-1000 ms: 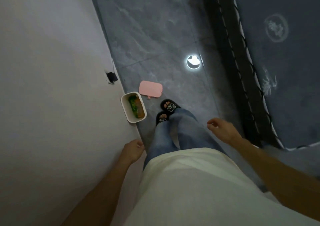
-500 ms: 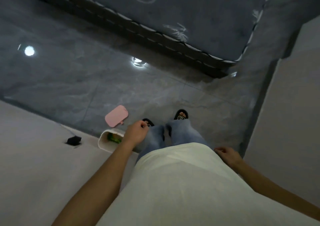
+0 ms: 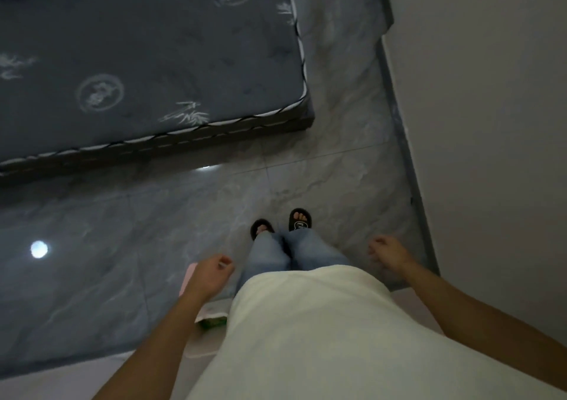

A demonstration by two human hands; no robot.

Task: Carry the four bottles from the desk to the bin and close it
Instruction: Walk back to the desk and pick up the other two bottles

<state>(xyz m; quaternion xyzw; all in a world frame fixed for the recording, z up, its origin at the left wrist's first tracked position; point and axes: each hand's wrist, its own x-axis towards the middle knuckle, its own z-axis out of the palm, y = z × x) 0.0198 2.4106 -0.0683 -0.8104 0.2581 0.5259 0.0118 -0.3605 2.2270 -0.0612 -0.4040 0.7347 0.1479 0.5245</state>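
Observation:
The small white bin (image 3: 205,313) stands on the floor behind my left forearm, mostly hidden; a green item (image 3: 213,323) shows inside it. Its pink lid (image 3: 187,278) lies on the tiles just beyond, partly covered by my left hand (image 3: 210,273). That hand hangs loosely curled and holds nothing. My right hand (image 3: 388,252) hangs at my right side, fingers loosely curled, also holding nothing. No desk and no bottles outside the bin are in view.
A dark grey patterned mattress (image 3: 147,62) on a low frame fills the upper left. A pale wall (image 3: 491,123) runs down the right side. Glossy grey floor tiles (image 3: 92,261) lie between, with a lamp reflection (image 3: 39,249). My feet in black slippers (image 3: 280,226) face forward.
I have turned to the right: the bin and lid slid from ahead of my feet to behind my left arm, and the mattress and right wall came into view. Both hands stayed empty.

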